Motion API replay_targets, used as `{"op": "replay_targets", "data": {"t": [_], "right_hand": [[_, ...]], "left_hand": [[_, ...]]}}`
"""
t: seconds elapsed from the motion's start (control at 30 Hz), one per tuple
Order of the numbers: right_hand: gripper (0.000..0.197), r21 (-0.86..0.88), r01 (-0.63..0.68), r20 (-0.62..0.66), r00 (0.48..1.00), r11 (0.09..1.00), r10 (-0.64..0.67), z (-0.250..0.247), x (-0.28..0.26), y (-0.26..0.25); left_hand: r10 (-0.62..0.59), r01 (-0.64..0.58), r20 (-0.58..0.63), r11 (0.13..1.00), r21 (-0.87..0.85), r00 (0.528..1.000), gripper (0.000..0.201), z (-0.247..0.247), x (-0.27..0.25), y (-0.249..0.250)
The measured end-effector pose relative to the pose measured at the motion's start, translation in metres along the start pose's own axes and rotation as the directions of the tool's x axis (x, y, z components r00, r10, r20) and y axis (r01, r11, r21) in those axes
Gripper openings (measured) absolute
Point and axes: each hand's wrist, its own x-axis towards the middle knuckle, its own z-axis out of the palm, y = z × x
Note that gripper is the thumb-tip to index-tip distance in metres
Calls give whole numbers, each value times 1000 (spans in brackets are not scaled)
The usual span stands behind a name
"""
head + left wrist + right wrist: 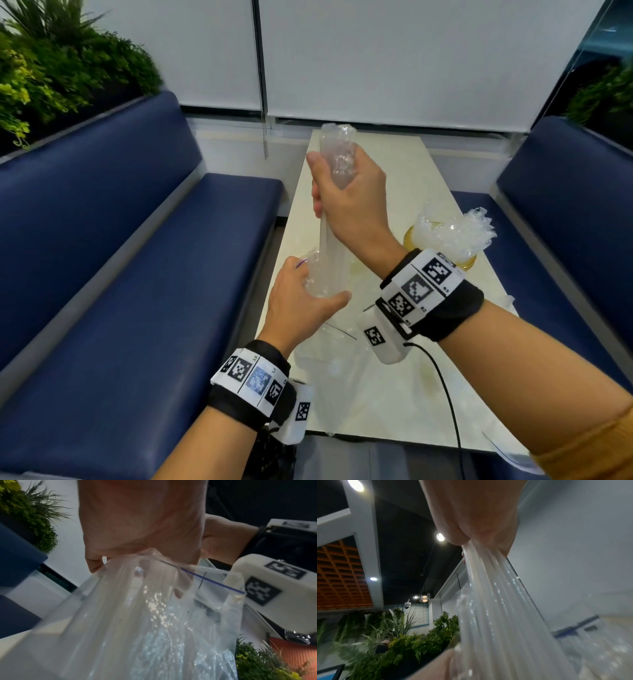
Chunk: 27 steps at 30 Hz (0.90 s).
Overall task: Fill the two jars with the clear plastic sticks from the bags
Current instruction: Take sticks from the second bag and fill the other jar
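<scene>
My right hand (346, 192) is raised over the table and grips a bundle of clear plastic sticks (337, 150) around its upper part. The bundle runs down into a clear zip bag (318, 281), whose bunched mouth my left hand (305, 298) holds lower down. In the left wrist view the bag (154, 615) with its blue zip line hangs from my left hand (137, 534). The right wrist view has the sticks (496, 601) streaming down from my right hand (479, 513). An amber glass jar (470, 263) stands at the right, packed with sticks (452, 229). No other jar is in view.
The pale marble table (394, 404) is narrow, with blue benches on the left (137, 274) and right (565, 205). Flat clear plastic (337, 334) lies on it under my hands. A black cable (448, 404) trails from my right wrist. Plants stand behind both benches.
</scene>
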Motion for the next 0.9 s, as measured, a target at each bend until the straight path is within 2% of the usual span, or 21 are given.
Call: {"op": "replay_targets", "data": {"t": [0.2,0.33,0.43,0.63,0.7,0.8,0.9], "right_hand": [[21,-6,79,-96,992,997,-79,-2,22,-12],[18,37,113,-124,986,993,-107,-9,34,-17],[20,74,159,-148,978,985,-147,-17,49,-27],[26,32,328,-309,902,944,-303,-48,103,-56],[32,-2,352,-352,876,936,-330,-58,118,-53],[28,-81,370,-374,850,926,-372,-64,126,-35],[27,-185,346,-314,866,920,-389,-60,124,-2]], "left_hand": [[-12,13,-12,997,78,1000,51,-1,2,-7],[-11,11,-4,998,64,1000,37,-2,1,-11],[0,-1,9,995,103,1000,35,-2,2,-17],[54,-51,-20,988,148,998,31,-3,2,-24],[66,-61,-29,986,156,997,31,-4,2,-26],[60,-54,-37,988,144,997,30,-6,2,-27],[68,-61,-37,987,151,997,30,-8,3,-27]]}}
